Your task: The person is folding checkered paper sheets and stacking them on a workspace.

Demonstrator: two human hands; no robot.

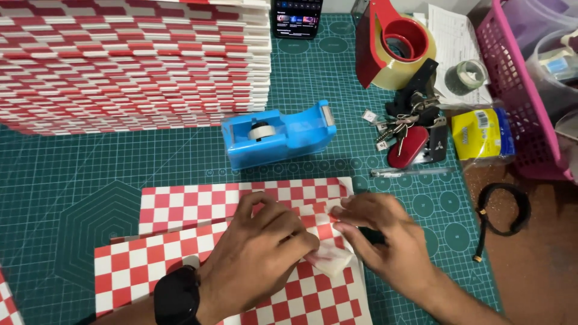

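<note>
Both the left hand (265, 241) and right hand (379, 232) pinch the checkered paper's (180, 207) folded corner, seemingly around clear tape under their fingertips; uneven pressure could crease it.

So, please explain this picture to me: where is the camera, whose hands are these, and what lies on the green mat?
The camera sits on a person's head and looks down, so both hands are that person's own. The left hand, with a black watch on its wrist, and the right hand press and pinch a red-and-white checked paper sheet at its folded edge; fingers hide the fold. They work on a green cutting mat. Behind the hands stands a blue tape dispenser. A tall stack of checked sheets fills the upper left. To the right lie a red packing-tape dispenser, a bunch of keys, a pen and a pink basket.
</note>
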